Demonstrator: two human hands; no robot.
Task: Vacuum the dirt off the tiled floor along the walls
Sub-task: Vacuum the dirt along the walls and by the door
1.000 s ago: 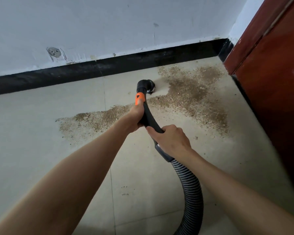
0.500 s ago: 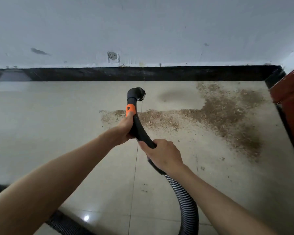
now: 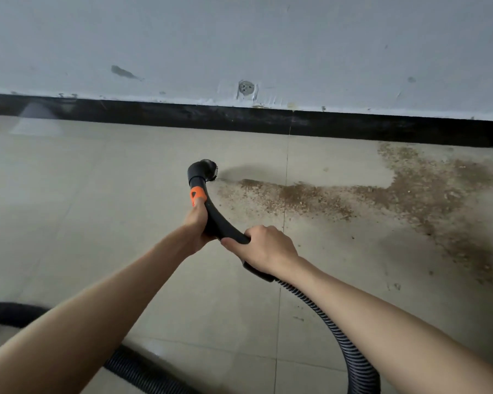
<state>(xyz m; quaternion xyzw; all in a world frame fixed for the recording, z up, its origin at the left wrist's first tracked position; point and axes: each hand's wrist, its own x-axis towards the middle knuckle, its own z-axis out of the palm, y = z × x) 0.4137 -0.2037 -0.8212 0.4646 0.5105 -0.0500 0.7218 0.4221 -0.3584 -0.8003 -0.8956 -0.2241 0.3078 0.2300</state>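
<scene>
Person's standing over the tiled floor (image 3: 125, 223), working the vacuum wand (image 3: 217, 220) w/ both hands. Left hand (image 3: 195, 223) is wrapping round the wand just below the orange collar (image 3: 197, 195); right hand (image 3: 264, 248) is gripping further back, where the rigid part meets the ribbed hose (image 3: 339, 331). Both are holding it firmly, fingers curled.

The brush nozzle (image 3: 207, 172) is sitting at the left tip of the dirt (image 3: 382, 194), facing right into it. The dirt is stretching as a brown band rightwards, widening toward the corner, and lying near the black skirting (image 3: 239, 116) but mostly apart from it.

To do this pass well, imo: keeping the nozzle low on the tile, going slowly right along the band so grains aren't scattering, then running a line tight vs. the skirting. Hose is looping behind on the left, so it probably needs slack before reaching the far corner.
</scene>
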